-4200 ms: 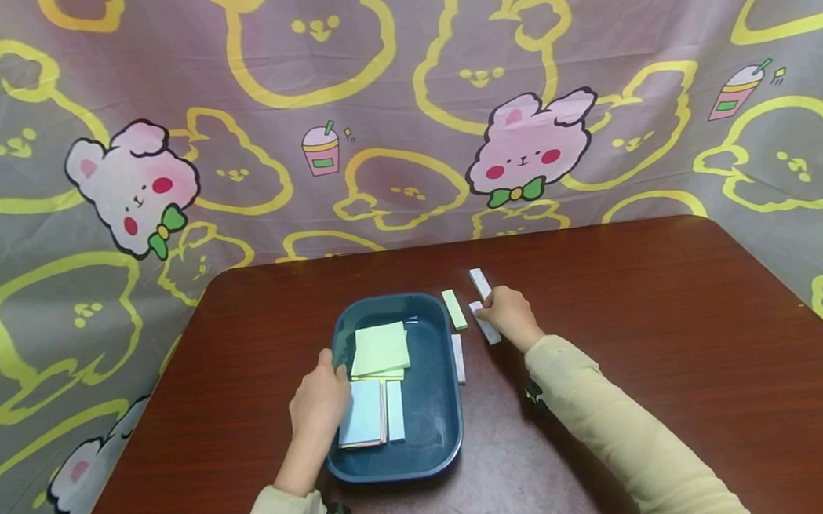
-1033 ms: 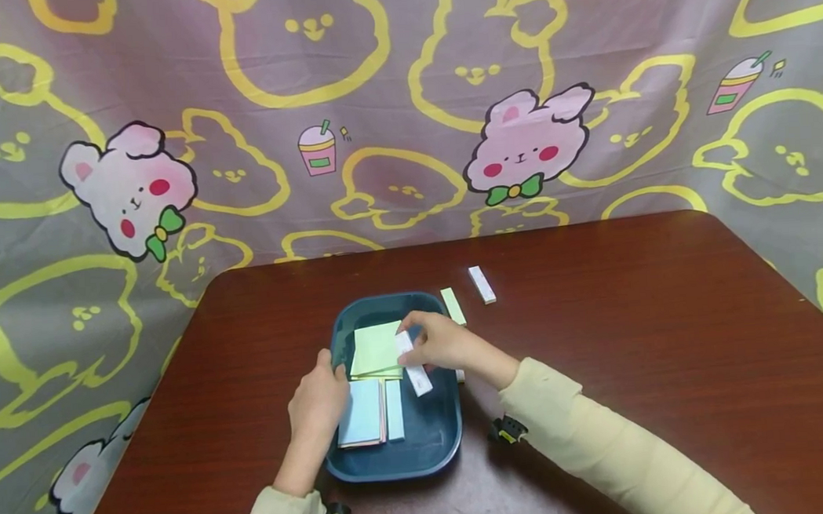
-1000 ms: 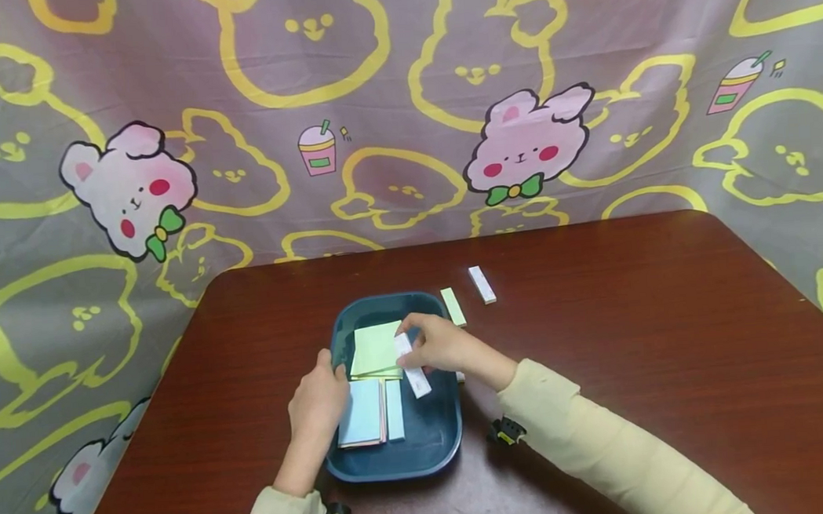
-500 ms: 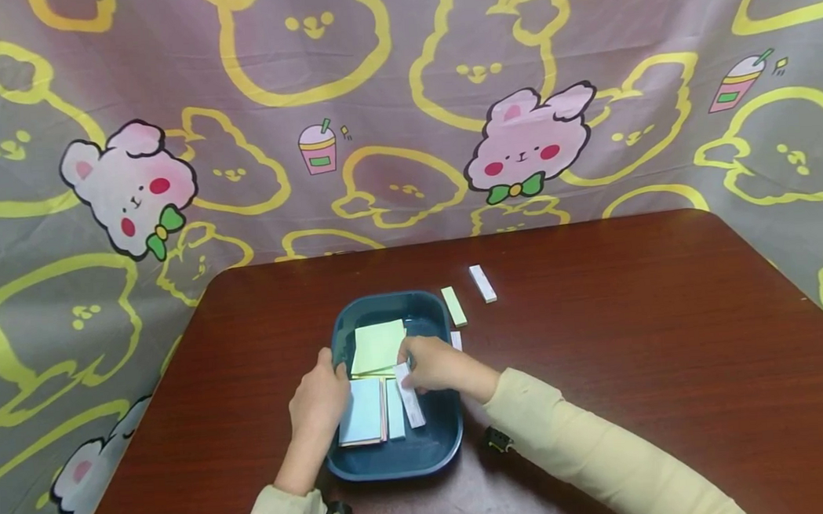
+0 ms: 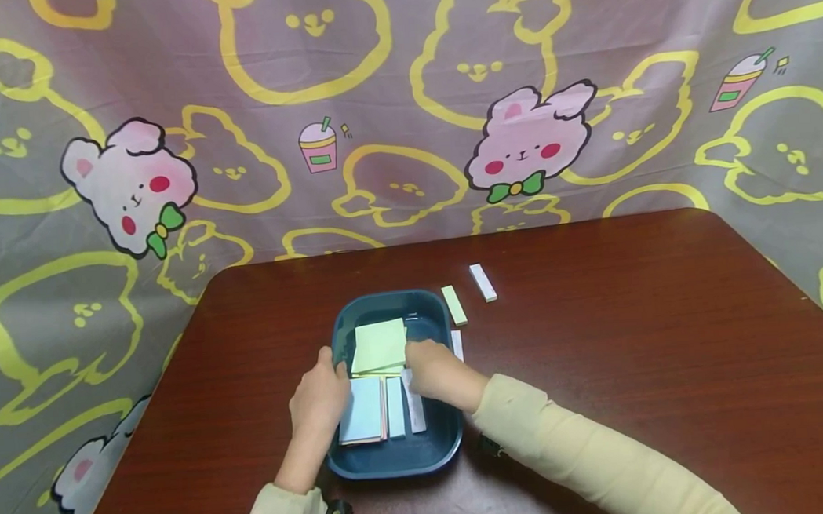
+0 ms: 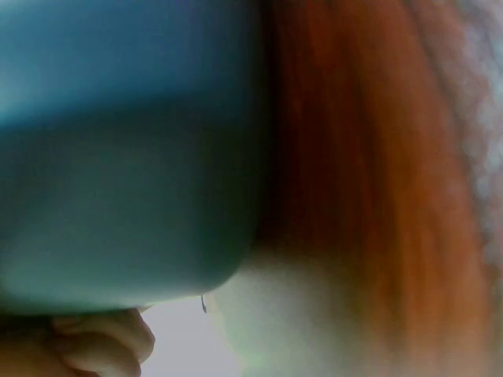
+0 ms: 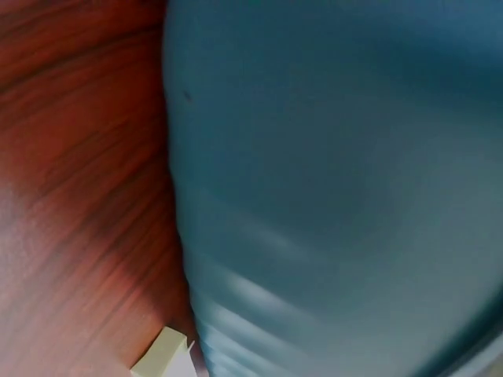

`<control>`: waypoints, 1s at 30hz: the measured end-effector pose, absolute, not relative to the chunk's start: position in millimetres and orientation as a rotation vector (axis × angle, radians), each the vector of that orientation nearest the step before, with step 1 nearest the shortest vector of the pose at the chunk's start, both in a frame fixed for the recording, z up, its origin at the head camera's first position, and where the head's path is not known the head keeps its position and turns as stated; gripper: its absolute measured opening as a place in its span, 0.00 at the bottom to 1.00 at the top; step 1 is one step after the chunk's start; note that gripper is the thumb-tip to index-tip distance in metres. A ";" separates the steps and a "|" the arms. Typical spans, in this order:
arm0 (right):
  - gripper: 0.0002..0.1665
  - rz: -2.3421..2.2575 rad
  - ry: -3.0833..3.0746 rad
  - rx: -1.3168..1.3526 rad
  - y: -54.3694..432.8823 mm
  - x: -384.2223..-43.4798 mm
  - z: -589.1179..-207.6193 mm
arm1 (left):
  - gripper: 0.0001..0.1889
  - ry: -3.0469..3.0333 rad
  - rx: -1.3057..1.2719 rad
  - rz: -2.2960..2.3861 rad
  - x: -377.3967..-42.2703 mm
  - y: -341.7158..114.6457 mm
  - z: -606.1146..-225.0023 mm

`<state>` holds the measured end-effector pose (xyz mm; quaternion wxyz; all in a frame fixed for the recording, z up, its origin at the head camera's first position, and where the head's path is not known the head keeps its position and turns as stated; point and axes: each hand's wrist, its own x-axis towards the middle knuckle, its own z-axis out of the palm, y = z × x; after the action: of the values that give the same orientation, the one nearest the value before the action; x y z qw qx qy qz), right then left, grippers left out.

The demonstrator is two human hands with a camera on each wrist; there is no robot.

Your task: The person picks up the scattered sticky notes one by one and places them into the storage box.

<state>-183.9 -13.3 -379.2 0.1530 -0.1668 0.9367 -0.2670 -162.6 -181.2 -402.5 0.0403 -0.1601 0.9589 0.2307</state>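
Observation:
A blue plastic tray [image 5: 438, 453] stands on the table, its left rim gripped by my left hand [image 5: 317, 400]. In the left wrist view fingers [image 6: 106, 342] show at the edge of the tray [image 6: 126, 188]. My right hand [image 5: 443, 371] is inside the tray, holding the upper end of a narrow white sticky note pad [image 5: 414, 410]; its fingertips are hidden. That pad lies alongside a light blue strip pad [image 5: 396, 409]. Left of these is a stack of square notes with blue on top [image 5: 360, 409]. Pale green square notes [image 5: 379, 345] lie at the tray's far end.
Right of the tray, a pale green strip pad [image 5: 454, 305] and a white strip pad [image 5: 483, 282] lie on the brown table [image 5: 636, 337]. Another white strip [image 5: 457, 345] sits against the tray's right side, partly covered by my right hand. A patterned cloth [image 5: 389, 117] hangs behind.
My right hand picked up a white strip pad from the table, brought it left over the tray and lowered it beside the blue strip. My left hand stayed on the rim.

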 end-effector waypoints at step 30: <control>0.15 -0.613 2.720 -0.426 -23.3 -181.3 -386.9 | 0.23 2.946 -0.466 0.727 -160.8 -182.5 -401.4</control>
<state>-181.3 -23.3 -386.9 0.1600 -0.1491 0.9519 -0.2145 -160.8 -182.5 -401.4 0.0357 -0.1517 0.9590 0.2368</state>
